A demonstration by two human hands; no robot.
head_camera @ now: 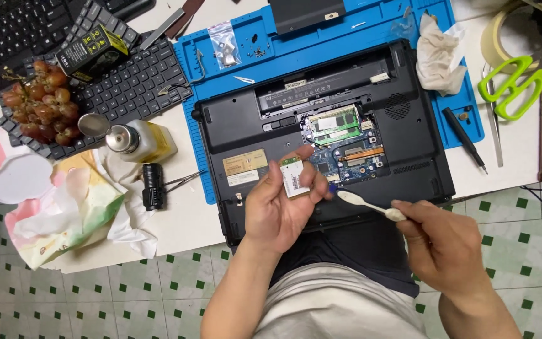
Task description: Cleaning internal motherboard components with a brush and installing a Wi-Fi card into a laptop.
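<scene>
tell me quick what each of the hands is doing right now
Left hand: closed on a small circuit card, held above the opened laptop.
Right hand: closed on a white brush, head toward the card.

— What was the laptop shell like?
— Matt black plastic, a little dusty, with paper labels stuck on. In the open bay sat a green circuit board with dull metal contacts.
— And the small card in the left hand?
— A white paper-like sticker over a green board edge. The right hand held a white brush, smooth plastic.
— The mat?
— Blue, rubbery, matt, with moulded ridges. The bench beneath looked smooth and white.
— Anything shiny?
— The bottle had a polished metal cap, the scissors had glossy green plastic handles, the grapes were glossy-skinned. The rag was crumpled, soft cloth.
</scene>
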